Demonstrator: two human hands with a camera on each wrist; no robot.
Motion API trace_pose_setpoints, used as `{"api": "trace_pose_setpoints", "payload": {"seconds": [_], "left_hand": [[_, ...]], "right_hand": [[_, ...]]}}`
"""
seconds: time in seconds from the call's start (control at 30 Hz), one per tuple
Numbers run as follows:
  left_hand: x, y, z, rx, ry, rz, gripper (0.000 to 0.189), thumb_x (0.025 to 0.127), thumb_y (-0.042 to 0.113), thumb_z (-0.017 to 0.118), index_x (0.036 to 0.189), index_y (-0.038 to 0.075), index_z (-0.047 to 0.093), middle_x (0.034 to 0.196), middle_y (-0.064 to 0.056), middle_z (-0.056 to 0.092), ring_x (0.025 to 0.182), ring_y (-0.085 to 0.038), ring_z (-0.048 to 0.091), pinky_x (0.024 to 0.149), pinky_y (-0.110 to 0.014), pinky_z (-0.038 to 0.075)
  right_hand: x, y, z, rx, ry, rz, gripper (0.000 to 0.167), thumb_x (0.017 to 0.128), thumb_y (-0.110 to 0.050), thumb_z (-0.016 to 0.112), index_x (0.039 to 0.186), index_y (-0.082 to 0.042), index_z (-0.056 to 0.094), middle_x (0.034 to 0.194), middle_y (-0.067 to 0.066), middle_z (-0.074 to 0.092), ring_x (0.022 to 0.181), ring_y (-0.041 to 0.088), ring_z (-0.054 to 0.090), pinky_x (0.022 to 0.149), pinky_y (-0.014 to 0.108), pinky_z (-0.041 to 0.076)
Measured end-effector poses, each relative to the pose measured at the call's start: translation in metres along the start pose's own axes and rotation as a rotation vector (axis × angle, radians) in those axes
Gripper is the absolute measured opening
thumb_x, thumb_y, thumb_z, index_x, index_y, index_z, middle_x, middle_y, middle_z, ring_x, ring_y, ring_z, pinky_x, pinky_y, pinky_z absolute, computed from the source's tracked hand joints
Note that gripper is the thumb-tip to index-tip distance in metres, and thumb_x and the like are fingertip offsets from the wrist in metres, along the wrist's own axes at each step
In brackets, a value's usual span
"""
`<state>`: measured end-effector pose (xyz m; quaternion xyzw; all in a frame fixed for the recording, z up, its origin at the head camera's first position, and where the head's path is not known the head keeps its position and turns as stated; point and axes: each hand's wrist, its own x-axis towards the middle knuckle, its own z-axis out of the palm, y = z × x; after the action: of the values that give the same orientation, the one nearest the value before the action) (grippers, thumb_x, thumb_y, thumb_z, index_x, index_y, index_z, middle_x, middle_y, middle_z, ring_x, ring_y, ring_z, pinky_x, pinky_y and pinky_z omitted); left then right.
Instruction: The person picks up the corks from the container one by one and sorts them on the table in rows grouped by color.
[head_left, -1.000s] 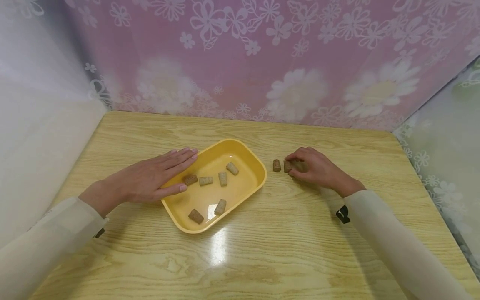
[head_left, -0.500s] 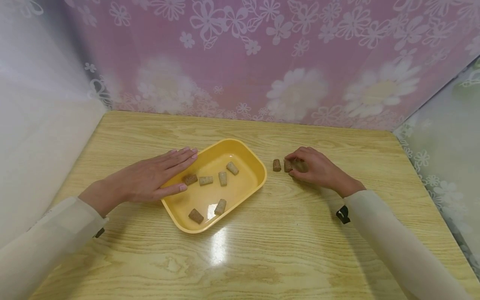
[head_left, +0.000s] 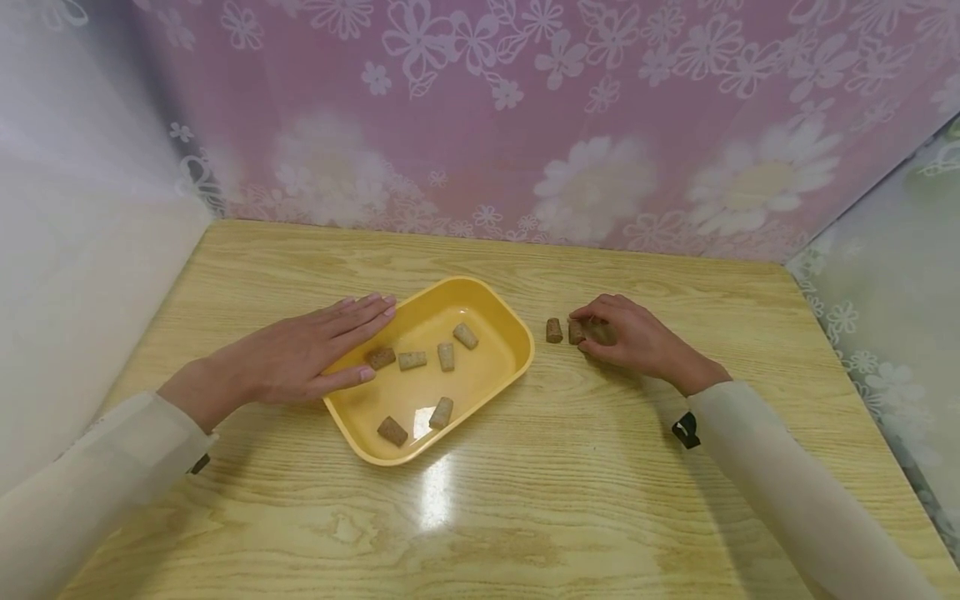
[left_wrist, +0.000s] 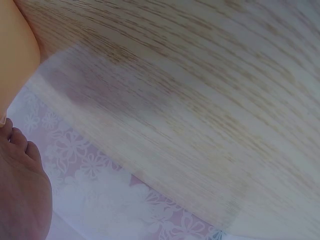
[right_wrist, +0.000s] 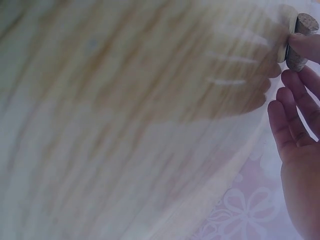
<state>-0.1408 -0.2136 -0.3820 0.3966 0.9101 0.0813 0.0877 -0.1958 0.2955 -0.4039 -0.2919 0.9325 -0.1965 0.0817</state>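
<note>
In the head view, my left hand [head_left: 300, 358] lies with straight fingers over the far-left rim of a yellow plastic tray [head_left: 491, 367]. The left wrist view catches only part of that hand [left_wrist: 25, 195] beside the tray's yellow wall [left_wrist: 15, 55]. Right of the tray, my right hand [head_left: 633, 337] pinches a brown cork [head_left: 576, 332] between thumb and fingertips, at the tabletop. Just left of it stands a second brown cork [head_left: 553, 331], a small gap between them. The right wrist view shows the thumb and a finger touching the pinched cork [right_wrist: 297, 60].
Inside the tray lie several corks: brown ones [head_left: 392, 431] and paler ones [head_left: 441, 413]. The tray sits at a slant on a wood-grain table [head_left: 525, 517]. A pink flowered cloth [head_left: 480, 150] hangs behind the table's far edge, with pale cloths at both sides.
The pinched cork has shifted very slightly to the right, opening a small gap from the cork beside it. My left hand and the tray stay as they were.
</note>
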Motion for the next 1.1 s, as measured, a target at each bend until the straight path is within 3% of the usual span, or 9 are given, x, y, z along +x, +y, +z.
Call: {"api": "trace_pose_setpoints", "payload": {"seconds": [0.3, 0.63, 0.8, 0.97, 1.1], "left_hand": [[0.0, -0.001, 0.0, -0.01, -0.001, 0.003, 0.08, 0.115, 0.057, 0.044, 0.178, 0.024, 0.006, 0.185, 0.007, 0.002, 0.172, -0.021, 0.011, 0.141, -0.04, 0.011], [-0.001, -0.003, -0.004, -0.003, -0.007, 0.002, 0.07, 0.119, 0.051, 0.034, 0.178, 0.024, 0.007, 0.185, 0.003, 0.006, 0.172, -0.025, 0.013, 0.141, -0.043, 0.013], [-0.002, -0.005, -0.006, 0.005, -0.007, 0.006, 0.07, 0.119, 0.049, 0.036, 0.178, 0.022, 0.008, 0.185, 0.002, 0.007, 0.172, -0.026, 0.013, 0.141, -0.043, 0.013], [-0.005, -0.007, -0.006, 0.007, -0.021, 0.005, 0.07, 0.12, 0.047, 0.037, 0.178, 0.019, 0.009, 0.186, -0.001, 0.006, 0.172, -0.028, 0.011, 0.141, -0.044, 0.013], [-0.008, -0.008, -0.004, 0.005, -0.016, 0.0, 0.072, 0.119, 0.048, 0.038, 0.177, 0.017, 0.01, 0.186, -0.001, 0.005, 0.172, -0.027, 0.01, 0.141, -0.041, 0.01]], "right_hand": [[-0.002, -0.005, -0.009, -0.008, 0.021, 0.001, 0.051, 0.1, -0.021, 0.081, 0.147, -0.007, 0.066, 0.142, 0.015, 0.067, 0.132, 0.038, 0.061, 0.111, 0.065, 0.052], [0.008, -0.036, -0.021, -0.004, 0.073, -0.105, 0.046, 0.103, -0.02, 0.077, 0.147, -0.009, 0.066, 0.145, 0.011, 0.065, 0.136, 0.035, 0.058, 0.114, 0.064, 0.048], [0.014, -0.06, -0.022, -0.016, 0.085, -0.2, 0.045, 0.102, -0.017, 0.079, 0.145, -0.011, 0.068, 0.143, 0.01, 0.067, 0.134, 0.033, 0.059, 0.113, 0.061, 0.05], [0.018, -0.088, -0.017, -0.02, 0.092, -0.359, 0.043, 0.1, -0.014, 0.08, 0.141, -0.007, 0.069, 0.138, 0.01, 0.068, 0.113, 0.026, 0.061, 0.094, 0.046, 0.057], [0.024, -0.112, -0.012, -0.033, 0.079, -0.465, 0.045, 0.099, -0.015, 0.081, 0.141, -0.006, 0.069, 0.136, 0.009, 0.069, 0.114, 0.026, 0.062, 0.096, 0.044, 0.057]]}}
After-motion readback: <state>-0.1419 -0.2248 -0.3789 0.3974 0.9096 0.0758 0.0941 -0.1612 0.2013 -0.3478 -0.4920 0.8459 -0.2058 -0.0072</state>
